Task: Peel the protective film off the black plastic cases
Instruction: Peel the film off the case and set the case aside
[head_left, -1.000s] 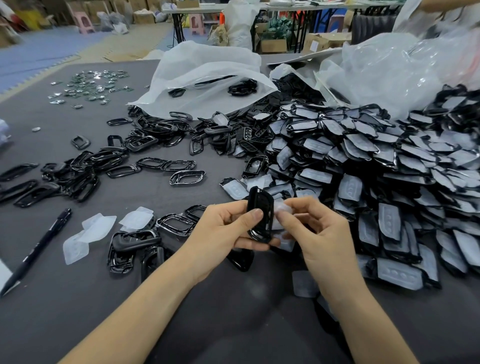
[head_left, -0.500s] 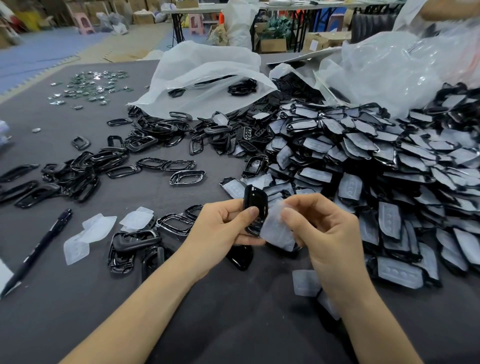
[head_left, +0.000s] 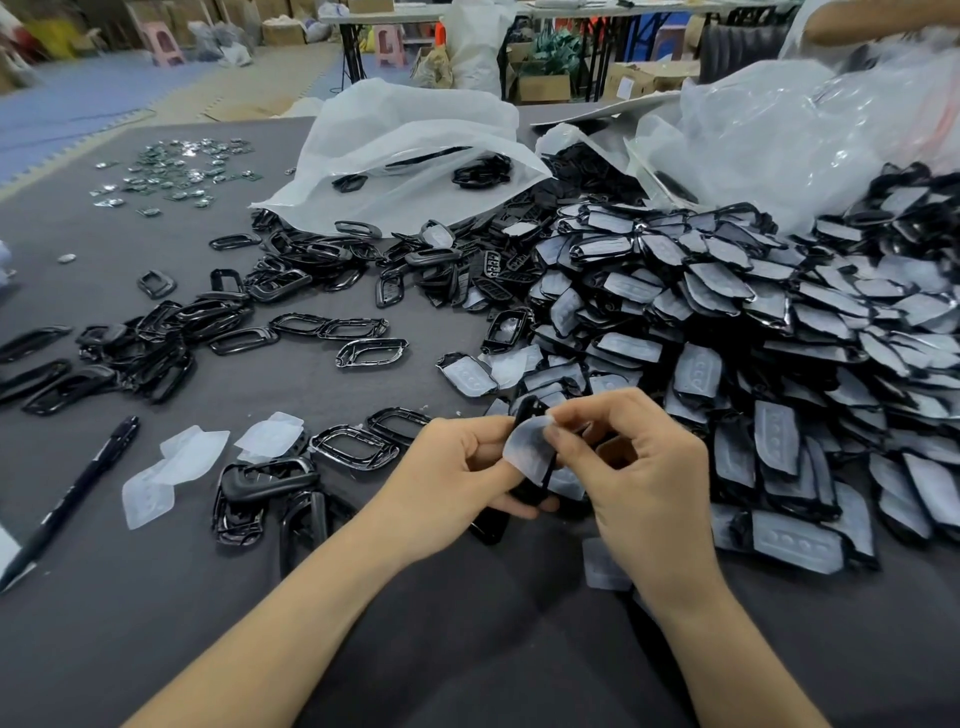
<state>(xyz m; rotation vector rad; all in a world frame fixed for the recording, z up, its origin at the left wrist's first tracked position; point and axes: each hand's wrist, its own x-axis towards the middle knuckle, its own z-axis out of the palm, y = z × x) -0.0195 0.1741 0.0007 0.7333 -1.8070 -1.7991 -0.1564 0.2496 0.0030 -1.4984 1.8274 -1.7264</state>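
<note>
– left grip (head_left: 457, 467), just right of the loose films (head_left: 176, 462) lying near the tabletop's (head_left: 156, 623) front left, is curled round the black case (head_left: 527, 406). thumb and fingers clamp it edge-on above the middle of the front edge. what's different from a moment ago?
– the film. a second back it was only lifting at the case's right side. half a second back it hung as a broad flap to the right of the case. now the film (head_left: 525, 448) has swung across the front of the case, toward the left thumb.
– so it's off?
– nearly, i'd judge. most of the sheet stands clear, but the fingers hide whether its lower edge still clings.
– and the right grip?
– right grip (head_left: 639, 478) is closed to a fine pinch, thumb and forefinger tips on the film's upper edge. the other fingers curl loosely with nothing in them.
– then this case is close to done?
– looks so. one more pull should free it. further right, the heap of filmed cases (head_left: 727, 338) runs to the tabletop's right edge, so the whole job has a long way to go.
</note>
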